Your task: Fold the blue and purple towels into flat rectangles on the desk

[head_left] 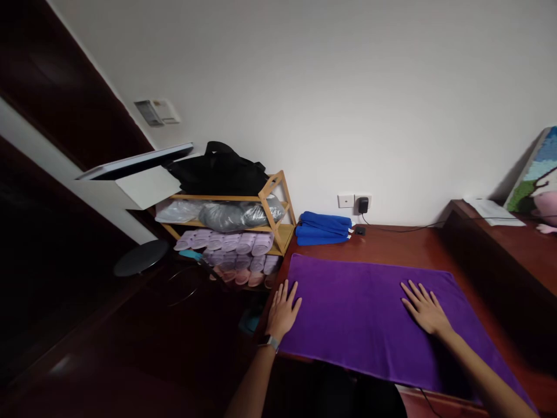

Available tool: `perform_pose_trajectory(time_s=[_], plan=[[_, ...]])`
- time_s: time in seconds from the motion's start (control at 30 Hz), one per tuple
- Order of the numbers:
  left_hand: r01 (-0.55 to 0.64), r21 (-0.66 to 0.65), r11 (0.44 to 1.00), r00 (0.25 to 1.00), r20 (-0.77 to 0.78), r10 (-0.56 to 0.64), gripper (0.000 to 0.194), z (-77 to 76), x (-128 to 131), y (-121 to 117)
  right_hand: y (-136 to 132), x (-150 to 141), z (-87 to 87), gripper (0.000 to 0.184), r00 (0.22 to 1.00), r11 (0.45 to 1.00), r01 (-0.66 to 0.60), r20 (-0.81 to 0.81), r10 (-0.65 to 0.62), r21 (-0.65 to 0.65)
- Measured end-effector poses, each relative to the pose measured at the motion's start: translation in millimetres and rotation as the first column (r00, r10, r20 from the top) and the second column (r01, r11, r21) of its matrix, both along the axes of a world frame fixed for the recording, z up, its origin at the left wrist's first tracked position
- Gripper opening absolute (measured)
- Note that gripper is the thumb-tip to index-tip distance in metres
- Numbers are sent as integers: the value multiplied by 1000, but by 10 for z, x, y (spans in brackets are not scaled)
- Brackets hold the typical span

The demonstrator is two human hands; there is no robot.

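Observation:
A purple cloth [357, 316] lies spread out on a reddish-brown desk [391, 247], its near edge hanging slightly over the front. My left hand [282, 313] rests on the cloth's left edge with the fingers spread, a watch on the wrist. Toward the right part of the cloth, my right hand [424, 307] lies flat, fingers apart. Neither hand grips anything. Behind the purple cloth, folded blue cloths [324, 228] are stacked near the wall at the desk's back left corner.
A black plug [362, 204] sits in a wall socket, its cable running right. To the left stands a wooden rack [272, 203] with slippers [243, 244] and a black bag [217, 168]. A raised ledge [470, 238] and a picture [537, 180] are at right.

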State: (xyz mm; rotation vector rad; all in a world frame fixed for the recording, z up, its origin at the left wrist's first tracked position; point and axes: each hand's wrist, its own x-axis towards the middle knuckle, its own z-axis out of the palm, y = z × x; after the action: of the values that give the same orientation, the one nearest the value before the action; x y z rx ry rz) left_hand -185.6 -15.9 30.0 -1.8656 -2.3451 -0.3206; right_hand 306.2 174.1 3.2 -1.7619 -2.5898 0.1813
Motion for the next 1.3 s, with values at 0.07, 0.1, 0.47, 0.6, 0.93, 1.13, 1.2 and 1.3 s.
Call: perform_pose_trajectory(time_s=[0.07,0.1,0.47,0.6,0.93,1.13,1.2,1.3], plan=[[-9,7,1000,1000,-26,9,56,31,-4,-73,-13,31,-6,69,1000,1000,-3,-14,3,-10],[10,6,1000,999,-43,-9,54,52,-8,-102,-24,38,-8,69,1000,1000,-8,-26,8,-4],[125,-30,992,992,-29,-126,53,228,294,713,175,-1043,330,63,953,968,-231,-175,246,101],[102,-93,990,995,3,-102,59,109,234,872,270,-1253,217,62,962,973,-228,-145,232,47],[73,-139,988,997,34,-69,61,100,-97,1607,466,-1493,230,64,966,976,-213,-141,216,40],[85,-70,994,996,20,-84,60,-39,-211,1702,678,-758,-7,67,983,987,-140,-113,148,76],[80,-45,996,997,18,-79,60,-79,-228,1702,802,-267,-126,68,995,996,-52,-85,59,76],[72,-49,996,997,22,-71,59,-76,-226,1739,1014,340,-194,69,998,997,49,-41,-46,60]])
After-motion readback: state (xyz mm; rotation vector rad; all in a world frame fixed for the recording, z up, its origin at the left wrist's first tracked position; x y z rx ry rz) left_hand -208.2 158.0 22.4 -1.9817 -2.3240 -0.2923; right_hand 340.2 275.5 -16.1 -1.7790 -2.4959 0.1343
